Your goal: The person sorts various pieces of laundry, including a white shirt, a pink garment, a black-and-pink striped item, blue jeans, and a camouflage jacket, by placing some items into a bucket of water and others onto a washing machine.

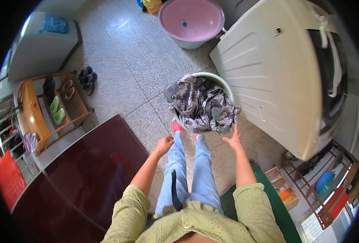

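Note:
A pale green basin [230,88] stands before my feet, heaped with camouflage-patterned clothes [202,104]. Some of the cloth hangs over its rim. My left hand [165,145] is in the air just short of the basin's near left side, its fingers curled, with nothing visible in it. At the near right side, my right hand [235,140] has its thumb and index finger spread. The index fingertip is at the hanging edge of the cloth; whether it touches cannot be made out.
A cream washing machine [258,70] rises close on the right. Beyond the basin sits a large pink tub [191,19]. To the left are a dark red tabletop [91,173], a wooden shoe rack [33,115] and black shoes [87,79] on the speckled floor. A green mat [260,176] lies at right.

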The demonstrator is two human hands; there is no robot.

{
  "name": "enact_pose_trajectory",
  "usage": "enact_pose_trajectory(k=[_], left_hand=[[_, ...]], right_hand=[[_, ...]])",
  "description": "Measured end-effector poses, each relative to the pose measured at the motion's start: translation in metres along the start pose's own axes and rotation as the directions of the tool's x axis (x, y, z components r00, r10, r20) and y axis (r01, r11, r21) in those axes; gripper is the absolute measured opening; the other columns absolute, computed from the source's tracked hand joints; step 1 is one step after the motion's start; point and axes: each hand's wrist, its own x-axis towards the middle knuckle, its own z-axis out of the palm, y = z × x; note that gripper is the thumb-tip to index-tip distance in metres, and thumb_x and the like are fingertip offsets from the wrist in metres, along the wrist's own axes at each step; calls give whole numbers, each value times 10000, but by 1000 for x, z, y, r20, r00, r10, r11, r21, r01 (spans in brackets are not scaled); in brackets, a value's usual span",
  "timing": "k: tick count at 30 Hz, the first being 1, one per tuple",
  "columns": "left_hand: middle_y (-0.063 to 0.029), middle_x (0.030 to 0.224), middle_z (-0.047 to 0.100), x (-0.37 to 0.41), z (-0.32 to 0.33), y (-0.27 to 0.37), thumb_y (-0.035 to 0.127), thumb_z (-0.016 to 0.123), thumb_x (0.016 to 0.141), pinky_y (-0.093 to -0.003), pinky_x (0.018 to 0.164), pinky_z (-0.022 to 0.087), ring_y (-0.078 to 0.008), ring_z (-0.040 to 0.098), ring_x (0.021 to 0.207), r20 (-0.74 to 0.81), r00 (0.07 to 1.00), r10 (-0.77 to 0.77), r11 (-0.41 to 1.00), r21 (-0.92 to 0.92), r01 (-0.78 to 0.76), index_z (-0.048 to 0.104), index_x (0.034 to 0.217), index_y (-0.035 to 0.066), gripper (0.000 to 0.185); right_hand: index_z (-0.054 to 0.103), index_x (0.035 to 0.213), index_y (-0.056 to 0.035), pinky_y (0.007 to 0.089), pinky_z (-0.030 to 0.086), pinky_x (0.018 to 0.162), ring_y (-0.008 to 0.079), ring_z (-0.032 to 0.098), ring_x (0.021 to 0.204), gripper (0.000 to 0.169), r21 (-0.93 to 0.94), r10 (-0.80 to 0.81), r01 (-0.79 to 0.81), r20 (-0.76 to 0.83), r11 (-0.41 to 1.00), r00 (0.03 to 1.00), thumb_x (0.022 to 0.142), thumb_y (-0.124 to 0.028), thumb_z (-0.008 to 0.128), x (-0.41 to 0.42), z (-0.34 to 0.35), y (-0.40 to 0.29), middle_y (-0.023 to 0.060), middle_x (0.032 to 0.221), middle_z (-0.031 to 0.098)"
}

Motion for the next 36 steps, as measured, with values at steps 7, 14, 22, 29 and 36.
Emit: enact_pose_trajectory(k=[7,14,22,29,36], left_hand=[[-262,1054,480,148,6,8,379,661,718,-398,779,426,-340,517,951,-371,929,4,997,-73,-33,408,1196,16,651],[-249,1095,471,231,-17,26,153,602,736,-415,829,393,-396,477,966,-628,752,199,979,155,-130,534,976,13,285],[-223,1271,353,238,124,65,294,608,711,-620,956,168,-368,308,1205,-51,906,420,796,499,-341,496,1000,65,385],[-194,1204,400,292,130,-10,363,553,744,-581,963,202,-358,375,1119,-1,998,70,856,514,-59,457,1162,64,522],[-188,1175,417,229,98,33,80,591,704,-432,888,361,-369,422,1055,-265,914,308,943,211,-257,496,1010,58,321]], right_hand=[[456,1133,-37,345,410,854,346,567,925,584,-125,200,-193,47,973,979,635,-236,687,117,53,10,251,988,574],[501,1104,-101,647,92,950,325,299,1176,442,-367,-373,396,135,842,918,697,-241,600,120,97,-65,165,1164,388],[392,1267,-67,357,261,1010,271,312,1239,578,-131,-326,464,548,876,771,810,-418,435,257,180,44,140,1331,350],[544,1076,-105,417,355,890,310,470,971,423,-273,-675,642,-35,716,737,666,-119,646,161,57,-62,108,991,503],[533,927,-61,415,434,704,313,558,793,291,-599,-217,189,27,778,976,651,-78,624,159,17,0,139,939,536]])
